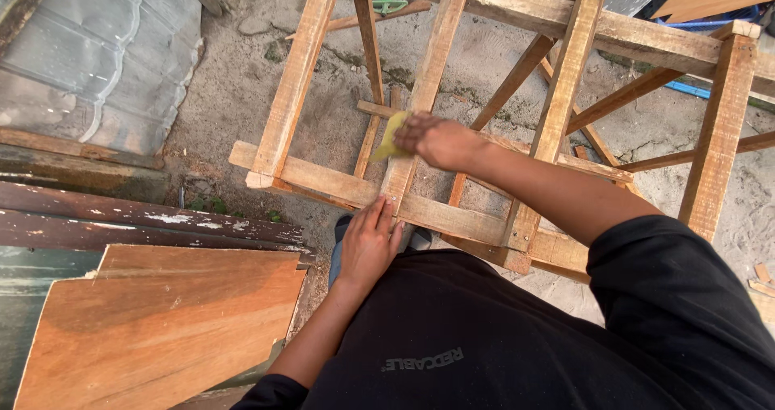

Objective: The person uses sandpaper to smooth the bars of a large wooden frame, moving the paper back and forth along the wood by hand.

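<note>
A small folded yellow sheet (pixel 390 135), which looks like sandpaper, lies pressed on a middle slat (pixel 426 83) of a rough wooden frame (pixel 452 216), a little above the picture's centre. The right hand (pixel 440 141) covers its right half, fingers (pixel 410 124) curled down onto the sheet and pinning it flat to the wood, with the arm coming in from four o'clock. The sheet's free end sticks out toward nine o'clock, past the slat's edge.

At six o'clock from the sheet, the left hand (pixel 369 244) rests flat on the near cross rail, fingers stretched out and together, gripping nothing, simply bearing down on the rail where the slat joins it. Below it a dark shoe (pixel 340 253) shows through the gap.

To rub the slat well, I judge that the strokes should run along the grain, lengthwise on the slat, with even pressure from the whole palm, not the fingertips alone. The sheet should sit fully on the wood, since the overhanging end will snag on the slat's corner. The bracing hand is well placed, and it should stay clear of the stroke's path.

Outward, the frame's other slats and diagonal braces fan toward twelve and two o'clock over sandy ground (pixel 242 79). At eight o'clock lies a brown plywood board (pixel 161 321), with dark planks (pixel 121 216) above it and grey corrugated sheeting (pixel 89 55) at ten o'clock.
</note>
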{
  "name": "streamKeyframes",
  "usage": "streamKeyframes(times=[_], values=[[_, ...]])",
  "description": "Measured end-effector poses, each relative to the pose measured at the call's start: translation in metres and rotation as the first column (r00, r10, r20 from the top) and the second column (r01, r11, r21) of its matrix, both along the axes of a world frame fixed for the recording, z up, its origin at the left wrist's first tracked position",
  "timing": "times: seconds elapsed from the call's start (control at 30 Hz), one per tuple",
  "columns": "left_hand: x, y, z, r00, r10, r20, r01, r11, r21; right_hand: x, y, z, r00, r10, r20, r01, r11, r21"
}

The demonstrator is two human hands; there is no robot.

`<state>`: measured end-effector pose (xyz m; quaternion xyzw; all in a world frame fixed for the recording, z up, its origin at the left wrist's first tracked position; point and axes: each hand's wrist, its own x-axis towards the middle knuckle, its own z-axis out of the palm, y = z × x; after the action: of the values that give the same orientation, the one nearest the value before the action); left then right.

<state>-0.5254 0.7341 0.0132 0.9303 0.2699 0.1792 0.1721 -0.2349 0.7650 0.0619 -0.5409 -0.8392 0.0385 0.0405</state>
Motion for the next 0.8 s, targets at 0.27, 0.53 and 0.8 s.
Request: streamKeyframes(times=[0.27, 0.53, 0.8], values=[[-0.005, 0.006, 0.019, 0.999, -0.016, 0.051, 0.014, 0.999, 0.036, -0.002, -0.016, -0.001, 0.993, -0.115, 0.008, 0.115, 0.993, -0.032], [-0.011, 0.003, 0.010, 0.994, 0.089, 0.059, -0.086, 0.995, -0.056, -0.027, -0.059, -0.027, 0.999, -0.041, 0.000, 0.041, 0.994, 0.104], [-0.009, 0.001, 0.006, 0.987, 0.141, 0.074, -0.141, 0.990, 0.002, -0.045, -0.069, -0.031, 1.000, 0.022, 0.008, -0.024, 0.976, 0.217]])
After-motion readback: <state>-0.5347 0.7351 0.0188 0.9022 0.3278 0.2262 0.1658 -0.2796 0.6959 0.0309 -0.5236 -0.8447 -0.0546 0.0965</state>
